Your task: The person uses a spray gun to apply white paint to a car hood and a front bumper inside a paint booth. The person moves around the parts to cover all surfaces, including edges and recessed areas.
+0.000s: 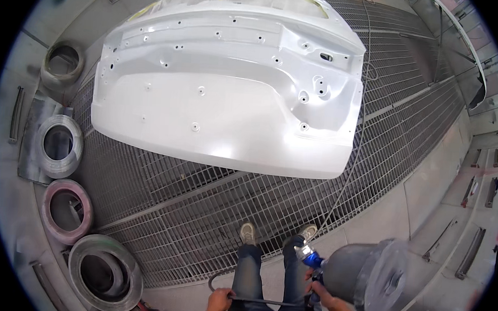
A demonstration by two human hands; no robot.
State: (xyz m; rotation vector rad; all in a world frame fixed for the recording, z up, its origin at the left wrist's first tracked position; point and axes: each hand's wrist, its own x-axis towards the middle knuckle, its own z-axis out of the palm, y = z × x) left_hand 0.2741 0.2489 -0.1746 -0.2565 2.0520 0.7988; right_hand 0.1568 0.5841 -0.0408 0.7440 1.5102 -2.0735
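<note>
The right hand [326, 297] was wrapped round a spray gun [314, 261], the left hand [219, 302] round a dark hose [266, 301]. I saw the white car panel [229, 111] ahead and leftward of the gun, well apart, long axis crosswise, the right hand nearer.

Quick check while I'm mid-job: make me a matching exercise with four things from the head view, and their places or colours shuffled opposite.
Things:
1. Spray gun
2. Grey hose
3. Car panel
4. Pinkish ring

Places and colours:
A. White, above the floor grating
B. Held in the left grip
C. Third ring down along the picture's left side
D. Blue and silver, in the right grip

Pairs: 1-D, 2-B, 3-A, 4-C
</note>
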